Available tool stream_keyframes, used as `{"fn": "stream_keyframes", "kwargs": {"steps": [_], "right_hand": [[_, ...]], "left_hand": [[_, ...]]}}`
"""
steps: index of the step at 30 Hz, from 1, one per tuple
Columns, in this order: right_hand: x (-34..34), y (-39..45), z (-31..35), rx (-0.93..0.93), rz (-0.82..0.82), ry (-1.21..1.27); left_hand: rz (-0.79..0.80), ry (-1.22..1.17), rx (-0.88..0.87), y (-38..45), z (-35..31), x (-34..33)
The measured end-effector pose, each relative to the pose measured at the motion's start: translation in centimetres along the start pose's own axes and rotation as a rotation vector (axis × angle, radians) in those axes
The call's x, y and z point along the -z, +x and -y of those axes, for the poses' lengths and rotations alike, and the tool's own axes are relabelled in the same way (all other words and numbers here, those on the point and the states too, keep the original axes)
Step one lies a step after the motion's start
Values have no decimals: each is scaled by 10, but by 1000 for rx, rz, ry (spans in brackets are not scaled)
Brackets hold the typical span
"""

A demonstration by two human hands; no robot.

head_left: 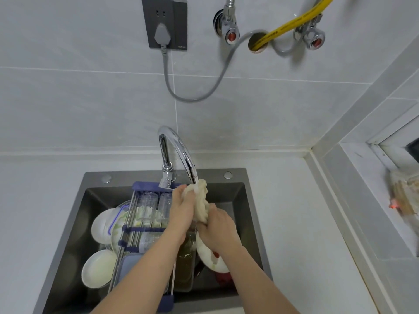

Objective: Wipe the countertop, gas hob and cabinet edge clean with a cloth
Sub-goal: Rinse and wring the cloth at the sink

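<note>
Dish-filled sink point(246, 201), perhaps greasy water.

**White countertop with a dark sink set into it**

The white countertop point(294, 223) runs along the tiled wall and holds a dark sink point(240, 200) sunk into its middle. Bare white surface shows left of the sink and right of it, out to the corner by the window ledge point(371, 191). A chrome tap point(179, 150) rises from the sink's back rim, its spout curving forward over the basin.

Across the sink's left half lies a blue-ended roll-up rack point(136, 232), with clear glasses point(148, 200) on it toward the back. Under and beside the rack, inside the sink, sit white bowls point(98, 268) and plates point(102, 225).
</note>
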State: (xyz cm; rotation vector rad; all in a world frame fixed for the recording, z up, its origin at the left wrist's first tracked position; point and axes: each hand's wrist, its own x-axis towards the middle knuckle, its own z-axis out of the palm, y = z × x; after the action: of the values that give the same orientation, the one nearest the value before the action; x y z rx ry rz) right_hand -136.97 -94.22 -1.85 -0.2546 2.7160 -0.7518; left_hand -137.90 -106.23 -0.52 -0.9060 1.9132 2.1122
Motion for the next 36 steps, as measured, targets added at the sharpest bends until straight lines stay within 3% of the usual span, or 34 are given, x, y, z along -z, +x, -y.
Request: {"fn": "stream_keyframes", "kwargs": {"steps": [4, 6, 10, 12, 15, 18, 21, 27, 31, 36], "right_hand": [[6, 7, 2, 174, -71, -165], [12, 6, 1, 219, -47, -99], [9, -5, -10, 80, -160, 440], [7, -8, -8, 37, -247, 680], [8, -4, 5, -6, -251, 999], [-1, 6, 21, -84, -272, 1144], [-8, 25, 31, -207, -392, 999], [-14, 38, 35, -180, -340, 603], [-19, 45, 30, -75, -380, 344], [-5, 47, 35, -91, -208, 98]], "left_hand": [[-7, 55, 4, 2, -5, -4], [-43, -4, 94, 10, -5, -2], [-19, -203, 287, 22, -6, 2], [-24, -278, 291, 23, -6, 3], [-14, -350, 277, 20, -10, -1], [-3, -303, 272, 11, -13, -9], [42, -236, 255, 10, -8, -12], [-68, -373, 265, 8, -2, -5], [-149, -288, 194, 6, -9, 2], [-140, -156, 133, 10, -11, 11]]}}
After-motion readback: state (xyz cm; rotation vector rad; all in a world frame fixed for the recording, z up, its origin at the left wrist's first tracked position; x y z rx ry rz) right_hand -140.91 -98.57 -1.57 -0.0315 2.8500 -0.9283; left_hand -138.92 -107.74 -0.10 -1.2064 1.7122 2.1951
